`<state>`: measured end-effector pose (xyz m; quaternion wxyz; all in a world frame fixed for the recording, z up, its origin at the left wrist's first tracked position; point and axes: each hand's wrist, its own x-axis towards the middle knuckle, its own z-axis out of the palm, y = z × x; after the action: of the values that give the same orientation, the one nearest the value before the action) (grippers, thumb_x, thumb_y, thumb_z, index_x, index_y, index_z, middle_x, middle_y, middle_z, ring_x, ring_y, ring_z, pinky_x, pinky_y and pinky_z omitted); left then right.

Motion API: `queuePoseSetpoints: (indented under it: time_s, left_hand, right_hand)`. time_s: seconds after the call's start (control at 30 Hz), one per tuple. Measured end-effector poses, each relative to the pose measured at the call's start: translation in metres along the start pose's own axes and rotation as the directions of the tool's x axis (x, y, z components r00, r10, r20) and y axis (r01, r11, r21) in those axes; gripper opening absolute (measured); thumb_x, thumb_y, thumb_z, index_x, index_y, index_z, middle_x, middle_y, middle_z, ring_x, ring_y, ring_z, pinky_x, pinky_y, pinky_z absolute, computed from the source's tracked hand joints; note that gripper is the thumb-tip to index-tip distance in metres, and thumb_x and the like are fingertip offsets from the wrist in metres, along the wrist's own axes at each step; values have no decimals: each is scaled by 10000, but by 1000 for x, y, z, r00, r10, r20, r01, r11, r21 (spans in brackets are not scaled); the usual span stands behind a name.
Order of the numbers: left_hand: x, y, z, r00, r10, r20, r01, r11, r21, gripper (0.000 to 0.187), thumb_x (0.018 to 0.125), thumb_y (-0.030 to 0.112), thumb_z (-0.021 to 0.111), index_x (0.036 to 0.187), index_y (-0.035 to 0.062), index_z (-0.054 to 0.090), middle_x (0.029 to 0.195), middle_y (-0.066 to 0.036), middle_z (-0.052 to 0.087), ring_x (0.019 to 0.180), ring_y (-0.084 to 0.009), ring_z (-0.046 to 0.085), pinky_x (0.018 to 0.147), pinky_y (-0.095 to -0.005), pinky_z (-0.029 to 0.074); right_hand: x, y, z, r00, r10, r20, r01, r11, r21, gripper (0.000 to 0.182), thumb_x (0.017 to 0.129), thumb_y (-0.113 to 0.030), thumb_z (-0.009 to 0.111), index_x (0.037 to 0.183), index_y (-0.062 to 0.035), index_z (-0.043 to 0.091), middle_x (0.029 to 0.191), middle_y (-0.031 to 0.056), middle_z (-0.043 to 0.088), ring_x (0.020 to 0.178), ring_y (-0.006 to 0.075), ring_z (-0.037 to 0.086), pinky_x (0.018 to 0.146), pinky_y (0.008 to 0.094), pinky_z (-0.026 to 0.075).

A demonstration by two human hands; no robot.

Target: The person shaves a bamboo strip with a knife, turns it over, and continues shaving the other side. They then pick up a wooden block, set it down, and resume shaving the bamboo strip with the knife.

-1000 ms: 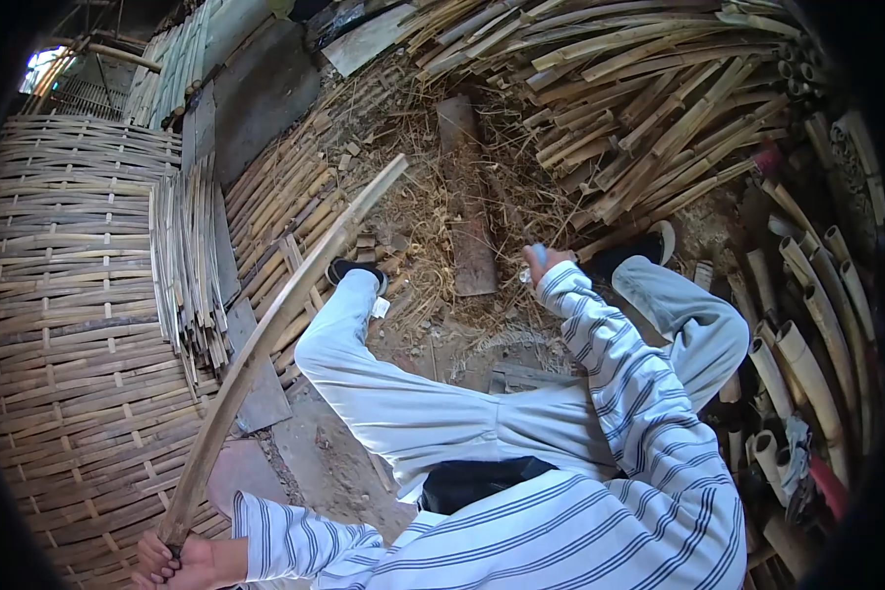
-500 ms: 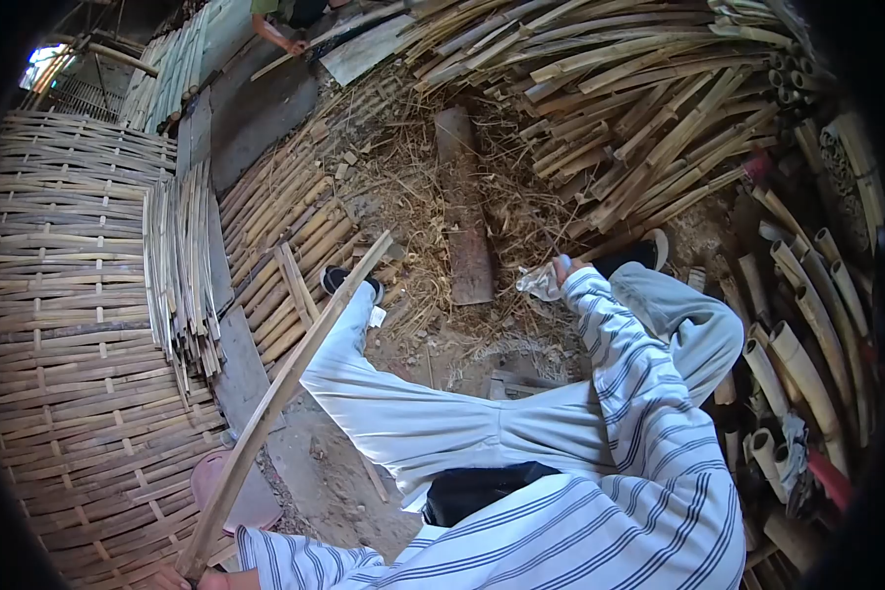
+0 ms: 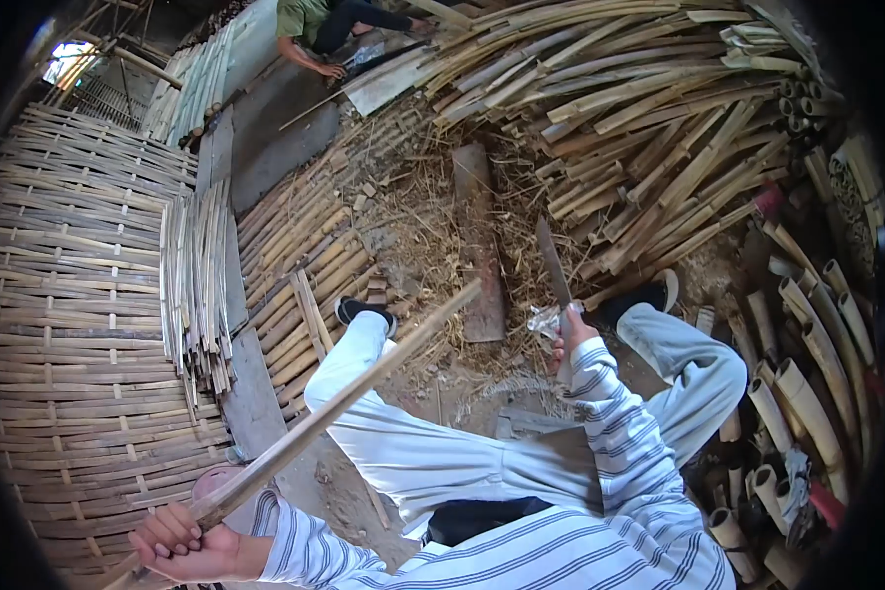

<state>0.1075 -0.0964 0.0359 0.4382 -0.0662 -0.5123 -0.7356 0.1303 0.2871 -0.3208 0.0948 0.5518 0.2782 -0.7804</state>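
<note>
My left hand [image 3: 189, 544], low at the left, is closed around a long split bamboo strip [image 3: 334, 405]. The strip slants up and away across my left leg, and its far end overlaps the wooden log [image 3: 479, 226] on the ground. In my right hand [image 3: 574, 332], in front of my right knee, I grip a long-bladed knife [image 3: 553, 258] by its handle. The blade points away from me, just right of the log. Crumpled whitish wrapping [image 3: 543, 320] shows beside the right hand's fingers.
Bamboo shavings [image 3: 428, 231] surround the log. Split bamboo lies piled [image 3: 649, 128] at the far right, with bamboo tubes [image 3: 806, 393] near right. Left are a woven bamboo panel [image 3: 79, 324] and a strip bundle [image 3: 195, 285]. Another person [image 3: 310, 34] sits at the back.
The bamboo strip's far end has swung right and lower, over the log. My left hand has come up into fuller view. The right hand has turned, and the knife blade now shows clearly.
</note>
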Motion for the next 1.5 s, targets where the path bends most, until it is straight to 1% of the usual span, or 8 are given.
queuePoseSetpoints:
  time_s: [0.6,0.8,0.97,1.2,1.27,1.3,1.37,1.5]
  left_hand:
    - [-51,-82,89,936,-301,185,288,953,90,410,930,243,438,595,152,221,458,21,206,373,-85,192,358,-237,232]
    - [-42,-88,101,832,-350,431,334,936,115,212,875,238,512,787,109,369,700,-37,378,591,-119,398,552,-248,370]
    - [-28,-115,94,738,-175,652,23,972,234,270,847,92,543,1048,99,363,1016,-139,443,886,-240,540,761,-379,512]
    - [1,-139,75,597,-136,791,117,990,82,321,827,94,663,1021,101,407,915,-106,519,682,-201,636,607,-322,575]
    - [-4,-142,86,740,-222,634,110,971,212,229,829,149,685,900,95,474,835,-72,525,528,-154,589,500,-278,525]
    - [-7,-148,97,772,-260,580,197,966,170,215,854,207,662,883,103,476,794,-52,510,507,-140,547,493,-277,488]
    - [-12,-156,110,816,-325,478,317,943,100,254,888,322,615,838,121,469,705,-12,471,483,-117,466,497,-278,422]
    - [-16,-149,120,808,-315,497,321,944,77,350,870,426,608,750,153,425,569,46,343,483,-89,390,515,-263,375]
  right_hand:
    - [28,-37,-9,998,-61,-3,60,976,211,525,842,-641,494,818,-120,428,539,-12,382,385,140,370,395,334,332]
    - [31,-37,-8,997,-63,32,56,979,194,519,851,-620,502,808,-108,427,522,-11,374,378,151,376,396,343,349]
    - [23,-42,-7,995,-58,82,37,969,244,498,855,-604,513,806,-115,431,522,-12,385,386,151,388,398,342,350]
    - [21,-45,-8,992,-114,52,92,944,317,462,850,-579,541,715,-148,443,479,-5,383,385,166,398,374,353,321]
    - [39,-43,-18,978,-132,163,72,941,330,489,850,-588,529,684,-131,486,480,21,421,379,193,411,380,340,339]
    - [39,-34,-20,847,-449,286,373,884,283,504,848,-604,519,683,-129,487,483,26,429,382,190,421,382,339,349]
    - [26,-54,-12,987,-62,148,13,949,315,523,843,-631,507,755,-118,462,489,-12,384,387,180,411,397,358,364]
    - [9,-53,-9,989,-86,120,50,960,274,513,837,-629,526,771,-128,435,506,-30,371,401,153,402,411,339,362]
